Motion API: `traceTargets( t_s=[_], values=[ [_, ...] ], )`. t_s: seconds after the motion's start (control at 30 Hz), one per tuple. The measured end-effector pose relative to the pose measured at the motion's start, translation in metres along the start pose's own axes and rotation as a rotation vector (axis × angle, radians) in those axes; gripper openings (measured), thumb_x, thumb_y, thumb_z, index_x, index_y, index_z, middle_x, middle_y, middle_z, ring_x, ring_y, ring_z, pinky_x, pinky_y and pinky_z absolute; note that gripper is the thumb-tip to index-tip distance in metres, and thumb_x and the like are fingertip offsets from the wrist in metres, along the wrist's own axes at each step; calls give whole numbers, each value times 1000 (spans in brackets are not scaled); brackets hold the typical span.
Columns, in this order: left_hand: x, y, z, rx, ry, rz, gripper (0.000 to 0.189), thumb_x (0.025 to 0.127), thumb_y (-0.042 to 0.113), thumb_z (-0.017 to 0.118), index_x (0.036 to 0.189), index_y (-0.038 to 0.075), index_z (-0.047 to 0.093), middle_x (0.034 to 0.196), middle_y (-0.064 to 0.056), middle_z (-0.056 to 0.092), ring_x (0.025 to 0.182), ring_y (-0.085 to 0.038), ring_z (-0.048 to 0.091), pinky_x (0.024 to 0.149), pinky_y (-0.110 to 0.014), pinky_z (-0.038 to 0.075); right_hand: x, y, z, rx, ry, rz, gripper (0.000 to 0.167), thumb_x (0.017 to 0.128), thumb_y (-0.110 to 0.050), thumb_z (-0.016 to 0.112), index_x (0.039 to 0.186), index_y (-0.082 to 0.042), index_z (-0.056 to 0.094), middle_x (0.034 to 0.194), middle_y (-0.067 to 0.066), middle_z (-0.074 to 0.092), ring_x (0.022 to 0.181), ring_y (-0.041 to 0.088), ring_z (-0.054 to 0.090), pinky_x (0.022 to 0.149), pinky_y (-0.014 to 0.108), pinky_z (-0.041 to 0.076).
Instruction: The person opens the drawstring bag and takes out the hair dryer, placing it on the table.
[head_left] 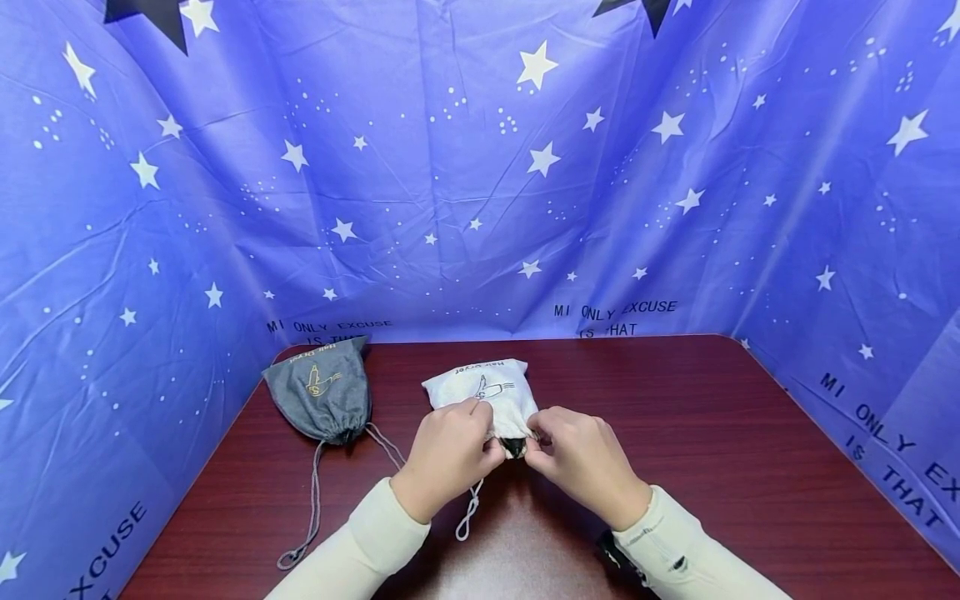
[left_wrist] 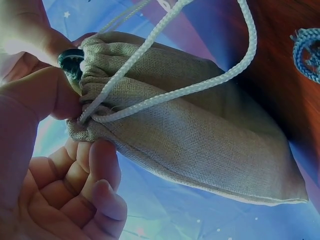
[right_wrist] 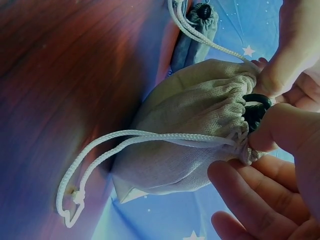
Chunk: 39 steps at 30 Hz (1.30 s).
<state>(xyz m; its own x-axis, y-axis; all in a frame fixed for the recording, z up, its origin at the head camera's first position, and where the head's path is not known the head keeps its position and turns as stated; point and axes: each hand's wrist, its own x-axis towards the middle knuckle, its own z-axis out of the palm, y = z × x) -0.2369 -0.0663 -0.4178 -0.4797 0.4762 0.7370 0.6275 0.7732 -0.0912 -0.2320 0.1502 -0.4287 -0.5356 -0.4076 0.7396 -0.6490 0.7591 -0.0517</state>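
A white drawstring bag (head_left: pixel 480 392) printed "Hair Dryer" lies in the middle of the table with its mouth toward me. My left hand (head_left: pixel 450 446) pinches the left side of the gathered mouth between thumb and fingers. On the opposite side, my right hand (head_left: pixel 585 454) pinches the rim in the same way. Between them the mouth is partly open, and a black looped piece (right_wrist: pixel 257 107) pokes out; the rest of it is hidden in the bag. White drawstrings (left_wrist: pixel 175 92) hang in loops from both sides of the gathered hem.
To the left lies a grey drawstring bag (head_left: pixel 322 392) with a yellow hair dryer print, its mouth drawn together and its grey cord (head_left: pixel 313 508) trailing forward. The dark red table (head_left: pixel 675 400) is walled by a blue star-patterned cloth (head_left: pixel 450 167) at the back and sides.
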Motion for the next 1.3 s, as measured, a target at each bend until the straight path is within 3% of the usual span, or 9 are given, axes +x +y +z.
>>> traceTargets(
  t_s=[0.63, 0.97, 1.3],
  values=[
    [1, 1, 2, 6, -10, -4, 31, 62, 17, 78, 67, 18, 47, 60, 7, 43, 47, -13, 45, 44, -31, 41, 0, 2, -4, -4, -33, 1, 12, 70, -12, 73, 79, -18, 68, 67, -13, 51, 55, 0, 40, 48, 22, 37],
    [-1, -2, 3, 0, 16, 2, 32, 59, 15, 76, 66, 17, 45, 59, 5, 43, 46, -14, 44, 43, -31, 39, 1, 3, -3, -17, -22, -6, 18, 69, -10, 79, 80, -18, 68, 68, -12, 54, 55, 0, 42, 47, 24, 40],
    [-1, -1, 1, 5, -11, -15, 30, 62, 15, 75, 67, 17, 45, 59, 5, 43, 47, -15, 45, 43, -31, 40, 1, 4, -4, -22, -26, 7, 17, 69, -11, 79, 81, -18, 68, 68, -13, 54, 55, 0, 43, 47, 24, 40]
  ],
)
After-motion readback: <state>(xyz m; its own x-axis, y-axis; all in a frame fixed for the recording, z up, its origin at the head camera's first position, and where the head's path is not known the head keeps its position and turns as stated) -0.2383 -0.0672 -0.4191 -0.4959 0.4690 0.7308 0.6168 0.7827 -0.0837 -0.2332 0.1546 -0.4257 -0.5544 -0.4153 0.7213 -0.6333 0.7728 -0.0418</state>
